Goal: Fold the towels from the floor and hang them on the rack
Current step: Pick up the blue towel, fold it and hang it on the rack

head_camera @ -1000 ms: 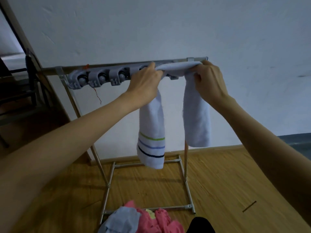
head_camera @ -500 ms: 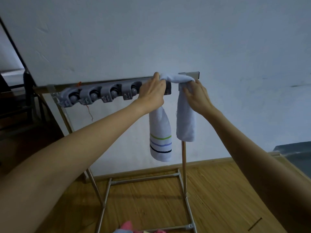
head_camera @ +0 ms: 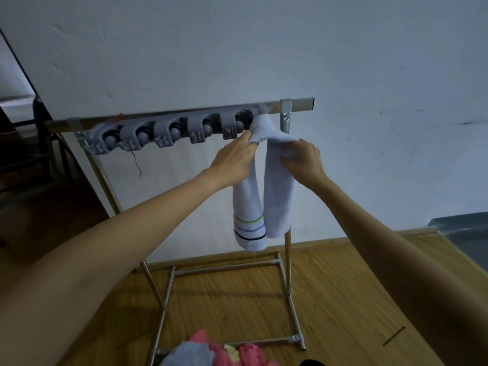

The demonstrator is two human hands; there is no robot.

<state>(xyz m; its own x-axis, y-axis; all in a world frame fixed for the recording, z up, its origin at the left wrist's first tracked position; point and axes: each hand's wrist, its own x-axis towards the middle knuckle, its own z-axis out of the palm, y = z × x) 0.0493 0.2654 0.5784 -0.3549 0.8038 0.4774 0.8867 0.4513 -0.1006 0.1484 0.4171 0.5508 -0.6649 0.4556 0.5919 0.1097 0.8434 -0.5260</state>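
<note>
White striped towel (head_camera: 264, 186) now draped over rack bar (head_camera: 298, 105), right end | left hand (head_camera: 233, 161), right hand (head_camera: 303, 159) still gripping folds | shifted right of clips; hang nearly done

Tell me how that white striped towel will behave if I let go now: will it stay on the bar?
Probably floppy: the towel hangs limp in two tails from the rack. Likely light, since the left hand and right hand pinch it easily. The tails hang unevenly, so it may slide.
</note>
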